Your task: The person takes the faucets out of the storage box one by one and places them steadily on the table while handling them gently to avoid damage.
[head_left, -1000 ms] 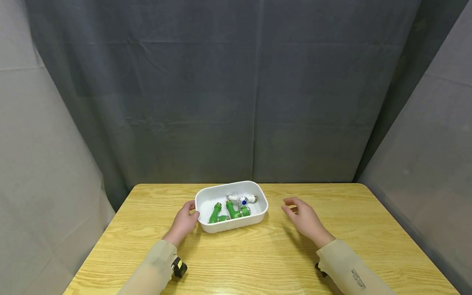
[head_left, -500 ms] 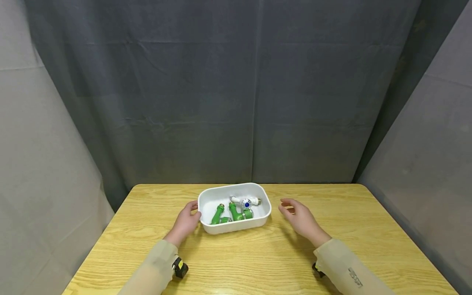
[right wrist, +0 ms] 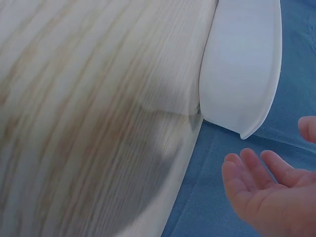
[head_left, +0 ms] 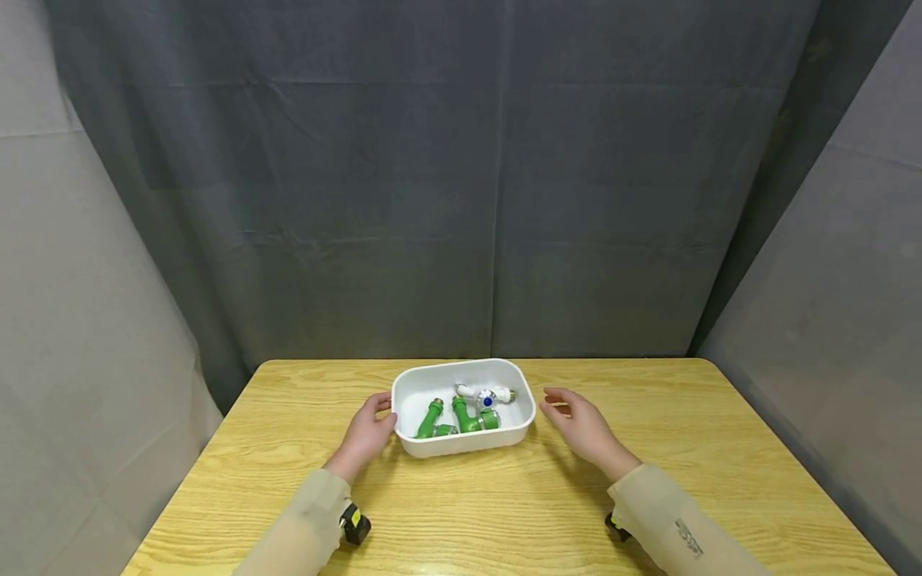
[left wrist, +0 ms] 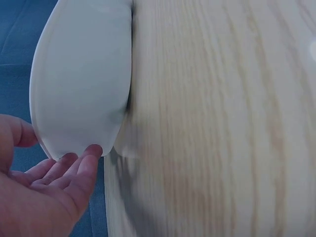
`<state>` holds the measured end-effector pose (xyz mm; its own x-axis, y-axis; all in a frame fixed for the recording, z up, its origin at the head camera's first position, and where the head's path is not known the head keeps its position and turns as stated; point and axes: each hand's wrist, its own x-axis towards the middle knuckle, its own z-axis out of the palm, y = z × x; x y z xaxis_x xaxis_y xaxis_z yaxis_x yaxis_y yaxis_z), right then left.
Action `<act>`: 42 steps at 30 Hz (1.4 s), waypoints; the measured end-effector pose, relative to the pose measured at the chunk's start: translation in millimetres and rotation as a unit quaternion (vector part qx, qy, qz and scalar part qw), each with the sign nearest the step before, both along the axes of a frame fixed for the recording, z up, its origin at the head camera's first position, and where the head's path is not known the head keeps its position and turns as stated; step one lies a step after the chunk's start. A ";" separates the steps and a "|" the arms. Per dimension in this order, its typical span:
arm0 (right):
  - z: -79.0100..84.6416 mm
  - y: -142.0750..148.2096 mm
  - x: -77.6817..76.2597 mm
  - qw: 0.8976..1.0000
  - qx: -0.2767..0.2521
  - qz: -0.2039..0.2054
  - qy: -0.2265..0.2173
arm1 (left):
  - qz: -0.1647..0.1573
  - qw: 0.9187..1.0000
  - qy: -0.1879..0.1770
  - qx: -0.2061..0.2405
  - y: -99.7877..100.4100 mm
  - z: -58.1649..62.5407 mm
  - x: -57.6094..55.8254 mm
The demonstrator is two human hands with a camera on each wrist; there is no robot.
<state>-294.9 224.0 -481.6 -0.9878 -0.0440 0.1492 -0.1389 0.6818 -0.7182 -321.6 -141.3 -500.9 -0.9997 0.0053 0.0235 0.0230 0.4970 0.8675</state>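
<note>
On the wooden table sits a white plastic basin (head_left: pixel 471 448), slightly turned, with its far right corner higher in the head view. Inside lie a green curved piece with a threaded end (head_left: pixel 430 418), a second green branched piece (head_left: pixel 465 418) and a small white tap (head_left: pixel 513 395) with a blue-centred chrome knob. My left hand (head_left: pixel 366 432) touches the basin's left end, fingertips against its outer wall and thumb beside the rim. Close to the right end, my right hand (head_left: pixel 587 432) stays a small gap apart, fingers loosely bent and holding nothing.
The wooden table (head_left: pixel 475 520) reaches back to a dark grey curtain (head_left: pixel 374 200). Pale cloth walls (head_left: pixel 86 320) stand on both sides. A small black device (head_left: pixel 354 525) is strapped at the left wrist.
The basin has slid a little to the right, my left hand moving along with it. My right hand has come slightly left, narrowing the gap to the basin.
</note>
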 end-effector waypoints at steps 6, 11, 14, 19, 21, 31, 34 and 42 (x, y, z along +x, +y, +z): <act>-0.4 0.5 -0.7 1.000 0.002 -0.005 -0.008 | -0.005 1.000 0.002 0.015 0.8 -2.8 -0.6; -1.9 0.6 -2.2 1.000 -0.001 -0.007 -0.011 | -0.010 0.999 0.015 0.031 1.9 -5.0 -2.0; -2.4 -0.6 -2.9 1.000 -0.003 -0.008 -0.015 | -0.008 0.999 0.014 0.034 2.5 -4.9 -2.5; -1.3 -2.2 -3.8 1.000 -0.007 -0.015 -0.024 | -0.008 0.999 0.008 0.031 3.5 -5.4 -2.9; -0.9 -2.5 -3.9 0.999 -0.007 -0.017 -0.026 | -0.010 0.999 0.009 0.030 3.8 -5.4 -3.1; -3.5 -3.1 -6.8 0.999 -0.017 -0.025 -0.043 | -0.011 0.999 0.011 0.036 6.6 -2.1 -2.9; -6.0 -3.5 -9.2 0.998 -0.020 -0.029 -0.045 | -0.009 0.999 0.010 0.040 7.1 -2.4 -3.2; -11.6 -4.4 -11.1 0.997 -0.036 -0.031 -0.056 | -0.013 0.999 0.012 0.044 8.5 -4.6 -2.9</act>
